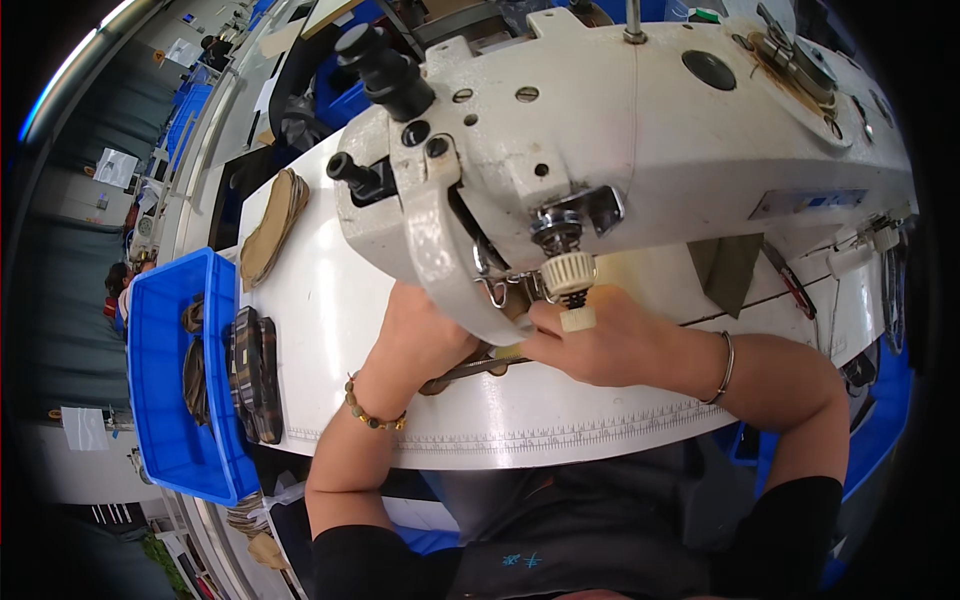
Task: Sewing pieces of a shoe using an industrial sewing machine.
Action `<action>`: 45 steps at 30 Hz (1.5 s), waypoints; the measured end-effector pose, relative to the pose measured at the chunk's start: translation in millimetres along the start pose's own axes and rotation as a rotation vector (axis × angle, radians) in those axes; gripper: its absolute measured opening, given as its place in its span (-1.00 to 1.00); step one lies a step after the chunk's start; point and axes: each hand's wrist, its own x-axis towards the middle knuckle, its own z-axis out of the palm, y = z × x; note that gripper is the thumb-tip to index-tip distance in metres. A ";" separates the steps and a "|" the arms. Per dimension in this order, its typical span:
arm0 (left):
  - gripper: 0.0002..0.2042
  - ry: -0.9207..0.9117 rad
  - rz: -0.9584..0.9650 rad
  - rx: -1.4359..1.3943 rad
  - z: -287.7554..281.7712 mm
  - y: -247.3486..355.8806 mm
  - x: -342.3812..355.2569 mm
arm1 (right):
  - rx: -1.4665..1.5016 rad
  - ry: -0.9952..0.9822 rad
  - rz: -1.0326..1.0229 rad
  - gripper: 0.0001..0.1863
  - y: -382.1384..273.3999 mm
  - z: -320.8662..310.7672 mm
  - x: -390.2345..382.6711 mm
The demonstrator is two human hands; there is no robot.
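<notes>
A white industrial sewing machine spans the upper part of the view, its head over my hands. Under the needle area lies a brown fabric piece with a dark edge, partly covered by my hands. My left hand, with a beaded bracelet at the wrist, curls at the fabric's left side; its fingertips are mostly behind the machine's guard. From the right, my right hand pinches the fabric near the needle, fingers bent and pressed together. A metal bangle circles that wrist.
On the white table, brown cut pieces are stacked at far left. A blue bin and plaid fabric pieces stand left. Right of the machine lie an olive fabric piece and red-handled snips. A ruler scale follows the front edge.
</notes>
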 end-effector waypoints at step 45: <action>-0.85 -0.042 -0.093 -0.134 -0.2 19.5 6.9 | -0.182 -0.023 0.101 -0.71 -8.1 9.5 -5.7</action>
